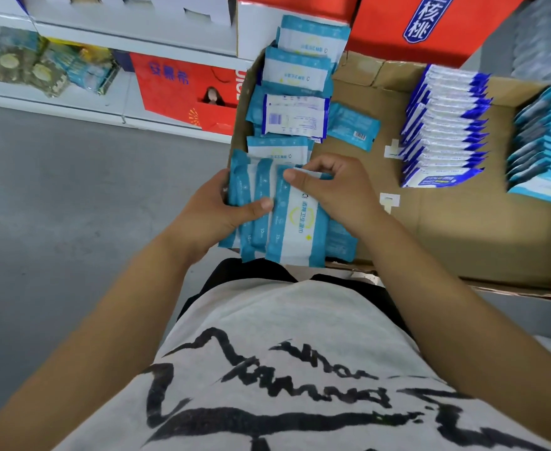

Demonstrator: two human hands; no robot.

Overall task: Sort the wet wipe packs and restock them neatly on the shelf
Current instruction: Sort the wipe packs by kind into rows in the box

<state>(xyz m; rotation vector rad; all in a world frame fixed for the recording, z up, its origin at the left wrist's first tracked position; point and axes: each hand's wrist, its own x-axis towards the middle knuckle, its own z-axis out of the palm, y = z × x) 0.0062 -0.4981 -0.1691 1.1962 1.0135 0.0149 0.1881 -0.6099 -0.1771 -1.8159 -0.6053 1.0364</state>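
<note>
**Both hands on a fan of teal packs**

The left hand (215, 209) grips four fanned teal wipe packs (295, 219), thumb across their fronts, at the near-left corner of the cardboard box (463, 239). The right hand (339, 187) pinches the front pack's top edge. Beyond the grip lie five loose packs (295, 71). To its right stand a blue-and-white row (443, 125) and a teal row (547, 144).

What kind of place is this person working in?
Most likely a shop aisle: white metal shelves hold packaged goods, a red printed gift carton stands beside them, and an open brown cardboard box holds rows of blue-and-white wet wipe packs.
</note>
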